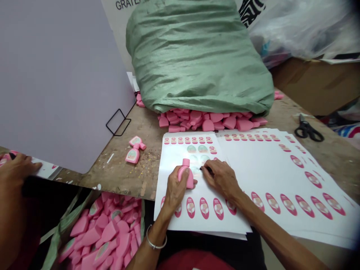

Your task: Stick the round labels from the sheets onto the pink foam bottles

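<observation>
My left hand [176, 187] is closed around a small pink toy bottle [190, 181], its cap pointing away from me. It is held over a sheet of stickers [206, 225] printed with oval pink labels and pale green labels. Pinched in the fingers of my right hand [223, 177] is a small dark pointed tool [208, 170], mostly hidden. Its tip is at the sheet beside the pale green stickers, just right of the bottle. Two pink bottles with green labels [132, 155] lie on the table at left.
A large green sack [197, 56] spills pink bottles [216, 122] at the back. More sticker sheets [242, 165] and black scissors [308, 131] lie at right. Below the table's edge sits an open sack of pink bottles [109, 232]. A grey panel [56, 75] separates another person's hand [21, 167].
</observation>
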{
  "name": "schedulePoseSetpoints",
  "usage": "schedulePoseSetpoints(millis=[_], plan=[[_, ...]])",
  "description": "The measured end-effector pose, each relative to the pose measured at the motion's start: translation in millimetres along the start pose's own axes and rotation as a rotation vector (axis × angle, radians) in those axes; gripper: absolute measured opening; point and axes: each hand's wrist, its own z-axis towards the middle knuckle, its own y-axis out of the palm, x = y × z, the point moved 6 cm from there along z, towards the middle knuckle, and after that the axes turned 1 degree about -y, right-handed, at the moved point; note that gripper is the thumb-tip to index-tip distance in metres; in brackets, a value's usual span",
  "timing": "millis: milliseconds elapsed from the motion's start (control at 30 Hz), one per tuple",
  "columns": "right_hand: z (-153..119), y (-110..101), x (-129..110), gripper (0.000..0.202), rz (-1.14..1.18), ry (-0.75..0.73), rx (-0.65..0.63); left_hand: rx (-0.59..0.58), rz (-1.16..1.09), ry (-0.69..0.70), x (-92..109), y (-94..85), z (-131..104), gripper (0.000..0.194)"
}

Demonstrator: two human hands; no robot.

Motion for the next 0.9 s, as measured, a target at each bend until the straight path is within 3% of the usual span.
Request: schedulePoseSetpoints(millis=[200, 333, 433, 500, 567, 667, 900], plan=[[-1.0, -0.3, -5.9, 0.019, -0.033, -0.077, 0.117, -0.015, -0.021, 0.006, -6.2, -1.4, 3.8, 0.042], [-4.2, -11.6, -13.7, 0.018, 0.046, -0.163, 0.221, -0.015, -0.057, 0.012, -4.7, -2.7, 3.7, 0.046], [-3.3, -26.4, -3.4, 0.019, 0.287, 0.027, 0.262, 0.01, -0.112, -0.017, -2.9, -4.9, 0.3, 0.049], [-2.6, -31.7, 4.9, 0.022, 0.479, 0.229, 0.218, 0.024, -0.203, -0.055, -2.8, -5.5, -3.4, 0.054], [-1.9, -33.1, 2.4, 0.024, 0.62, 0.335, 0.119, 0.046, -0.339, -0.087, -2.4, -5.2, -7.7, 0.061], [-0.9, -35.0, -15.3, 0.026, 0.723, 0.323, 0.019, 0.044, -0.503, -0.095, 2.1, -1.8, -13.0, 0.063], [-2.5, -31.8, -36.7, 0.019, 0.776, 0.255, 0.051, 0.027, -0.588, -0.104, 5.6, -0.8, -17.6, 0.055]])
